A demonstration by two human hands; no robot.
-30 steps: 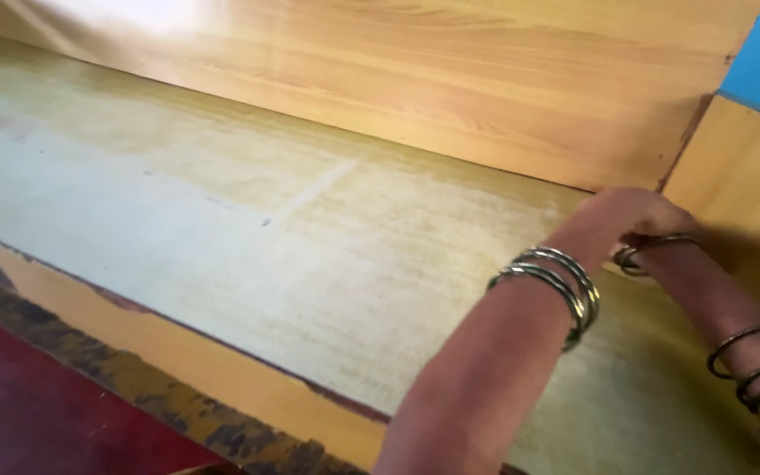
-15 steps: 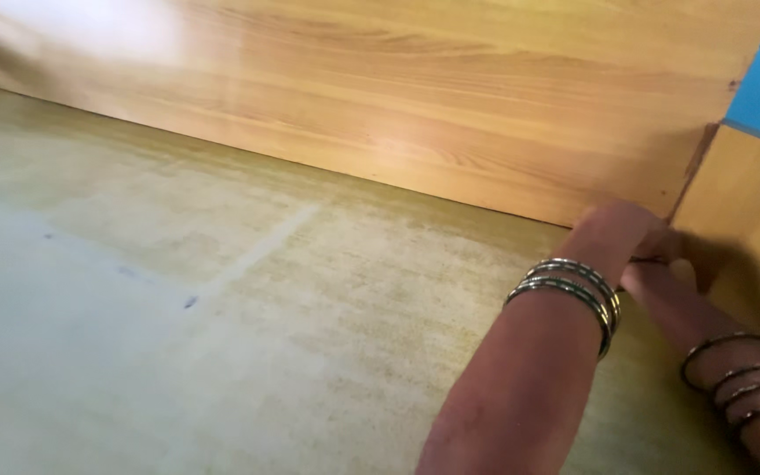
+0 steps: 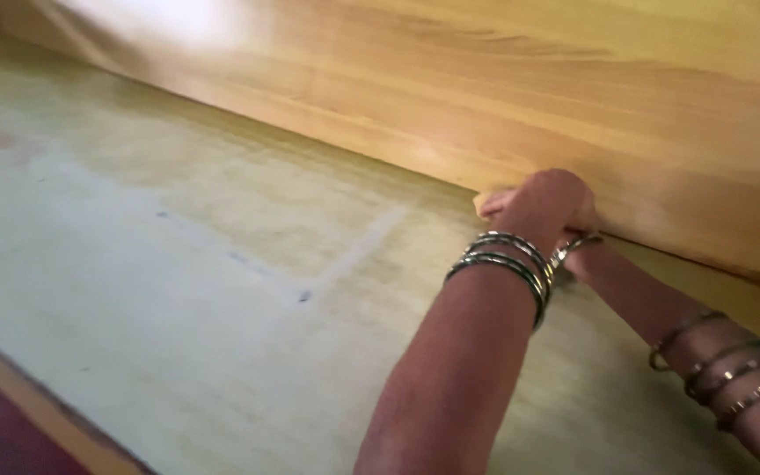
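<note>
Two forearms reach in from the near edge over a pale green board (image 3: pixel 178 290). Several metal bangles (image 3: pixel 507 264) ring the left wrist, about four more (image 3: pixel 732 378) the right. Farther in, the left hand (image 3: pixel 547 207) covers the right hand (image 3: pixel 578 259) against a wooden panel (image 3: pixel 573 114); whether either grips anything cannot be told.

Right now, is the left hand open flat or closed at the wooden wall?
Closed: the left hand is curled against the wooden wall. What it holds, I cannot tell.
</note>
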